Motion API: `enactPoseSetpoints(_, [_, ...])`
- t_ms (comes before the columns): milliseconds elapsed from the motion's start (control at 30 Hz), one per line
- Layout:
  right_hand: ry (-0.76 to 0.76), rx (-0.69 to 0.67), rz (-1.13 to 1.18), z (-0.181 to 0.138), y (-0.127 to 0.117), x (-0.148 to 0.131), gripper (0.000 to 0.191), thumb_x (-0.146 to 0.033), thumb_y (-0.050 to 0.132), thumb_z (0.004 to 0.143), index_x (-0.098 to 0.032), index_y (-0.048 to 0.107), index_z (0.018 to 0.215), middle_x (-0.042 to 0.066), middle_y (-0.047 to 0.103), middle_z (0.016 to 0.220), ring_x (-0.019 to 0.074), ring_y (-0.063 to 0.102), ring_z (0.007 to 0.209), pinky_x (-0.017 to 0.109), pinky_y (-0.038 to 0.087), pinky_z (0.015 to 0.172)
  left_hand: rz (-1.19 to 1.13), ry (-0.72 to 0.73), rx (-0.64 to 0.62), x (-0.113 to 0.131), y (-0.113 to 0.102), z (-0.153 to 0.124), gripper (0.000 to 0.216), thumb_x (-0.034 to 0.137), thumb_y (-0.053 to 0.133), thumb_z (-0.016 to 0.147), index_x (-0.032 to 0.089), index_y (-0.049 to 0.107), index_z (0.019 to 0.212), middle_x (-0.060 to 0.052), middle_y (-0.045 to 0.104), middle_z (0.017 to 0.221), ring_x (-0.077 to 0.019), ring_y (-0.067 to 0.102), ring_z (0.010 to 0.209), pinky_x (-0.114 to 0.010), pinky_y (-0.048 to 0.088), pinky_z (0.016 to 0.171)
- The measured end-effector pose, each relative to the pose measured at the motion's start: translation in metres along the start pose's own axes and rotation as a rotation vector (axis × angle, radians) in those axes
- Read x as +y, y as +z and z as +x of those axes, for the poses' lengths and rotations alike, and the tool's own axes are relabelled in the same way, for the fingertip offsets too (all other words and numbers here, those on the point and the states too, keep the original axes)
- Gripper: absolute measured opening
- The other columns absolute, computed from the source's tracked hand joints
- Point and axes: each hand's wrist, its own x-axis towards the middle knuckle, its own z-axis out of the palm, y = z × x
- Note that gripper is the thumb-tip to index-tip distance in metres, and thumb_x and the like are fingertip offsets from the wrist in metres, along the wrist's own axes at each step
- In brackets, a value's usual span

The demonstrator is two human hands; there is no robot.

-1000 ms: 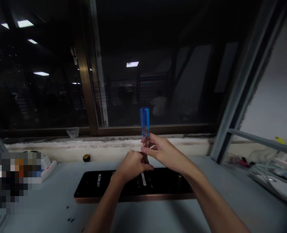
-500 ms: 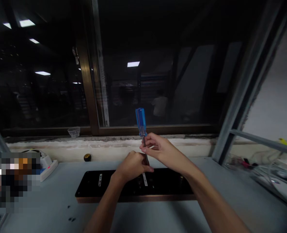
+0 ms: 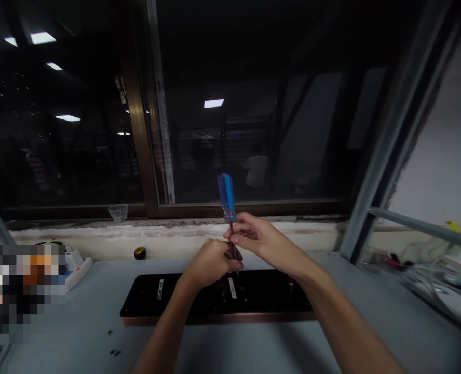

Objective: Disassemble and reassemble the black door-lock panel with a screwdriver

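A screwdriver (image 3: 226, 195) with a clear blue handle stands nearly upright, leaning a little to the left, above a long black panel (image 3: 148, 298) with a copper-coloured edge. My right hand (image 3: 256, 234) pinches its metal shaft just under the handle. Lower down, my left hand (image 3: 213, 262) is closed around the shaft near the tip, just over the panel. A white label (image 3: 232, 288) lies on the panel below the tip, and another label (image 3: 160, 289) is at its left end. Whether the tip touches the panel, I cannot tell.
Small dark bits (image 3: 114, 352) lie on the grey table (image 3: 78, 317) at the front left. A black and gold knob (image 3: 140, 253) stands by the wall. A clear cup (image 3: 118, 212) sits on the sill, a power strip (image 3: 78, 272) at left, cables (image 3: 436, 280) at right.
The screwdriver's handle has turned about its axis. My left hand has shifted slightly left and up, showing more of the shaft near the tip. The panel stays in place.
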Motion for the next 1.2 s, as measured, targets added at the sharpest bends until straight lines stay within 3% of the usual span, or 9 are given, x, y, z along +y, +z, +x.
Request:
enactPoseSetpoints(200, [0.000, 0.184, -0.192, 0.004, 0.000, 0.004, 0.009, -0.024, 0.058, 0.066, -0.019, 0.055, 0.073, 0.000, 0.057, 0.067, 0.0148, 0.055, 0.064, 0.030, 0.044, 0.063, 0.256, 0.001, 0.118, 0.007, 0.006, 0.003, 0.021, 0.035, 0.062, 0.068, 0.015, 0.062, 0.064, -0.001, 0.060, 0.060, -0.0146, 0.054, 0.060, -0.024, 0.038, 0.058])
enactPoseSetpoints(333, [0.026, 0.183, -0.183, 0.004, -0.004, 0.001, 0.011, -0.024, 0.058, 0.065, -0.019, 0.054, 0.073, -0.002, 0.057, 0.062, 0.0147, 0.054, 0.061, 0.029, 0.042, 0.060, 0.153, 0.004, 0.018, 0.005, 0.003, 0.000, 0.022, 0.036, 0.061, 0.069, 0.015, 0.063, 0.076, -0.001, 0.063, 0.067, -0.0152, 0.057, 0.066, -0.023, 0.041, 0.061])
enactPoseSetpoints(500, [0.043, 0.193, -0.137, 0.003, -0.006, -0.003, 0.012, -0.022, 0.058, 0.062, -0.020, 0.050, 0.070, -0.002, 0.059, 0.061, 0.0139, 0.054, 0.060, 0.028, 0.041, 0.060, 0.045, 0.007, -0.149, -0.002, -0.004, -0.003, 0.022, 0.011, 0.053, 0.066, 0.012, 0.062, 0.086, -0.003, 0.065, 0.074, -0.0133, 0.060, 0.069, -0.020, 0.044, 0.063])
enactPoseSetpoints(600, [0.050, 0.211, -0.117, 0.002, -0.007, -0.004, 0.013, -0.022, 0.059, 0.061, -0.019, 0.051, 0.071, -0.002, 0.058, 0.060, 0.0134, 0.053, 0.059, 0.027, 0.040, 0.060, 0.134, 0.028, -0.165, -0.002, -0.003, -0.003, 0.027, 0.003, 0.046, 0.063, 0.012, 0.064, 0.082, -0.002, 0.066, 0.072, -0.0114, 0.059, 0.065, -0.019, 0.044, 0.062])
enactPoseSetpoints(800, [0.032, 0.230, -0.104, 0.001, -0.011, -0.006, 0.018, -0.025, 0.060, 0.061, -0.018, 0.053, 0.076, -0.003, 0.057, 0.059, 0.0132, 0.052, 0.058, 0.027, 0.039, 0.058, 0.392, 0.094, -0.154, 0.001, 0.005, -0.001, 0.022, 0.010, 0.053, 0.066, 0.016, 0.068, 0.080, -0.002, 0.067, 0.073, -0.0133, 0.057, 0.066, -0.021, 0.042, 0.064])
enactPoseSetpoints(1200, [0.008, 0.254, -0.135, -0.001, -0.017, -0.008, 0.018, -0.030, 0.062, 0.062, -0.021, 0.048, 0.068, -0.004, 0.055, 0.056, 0.0138, 0.053, 0.057, 0.028, 0.041, 0.059, 0.517, 0.201, -0.166, 0.000, 0.006, -0.003, 0.023, 0.006, 0.046, 0.067, 0.016, 0.066, 0.071, -0.003, 0.066, 0.076, -0.0155, 0.058, 0.073, -0.023, 0.042, 0.069])
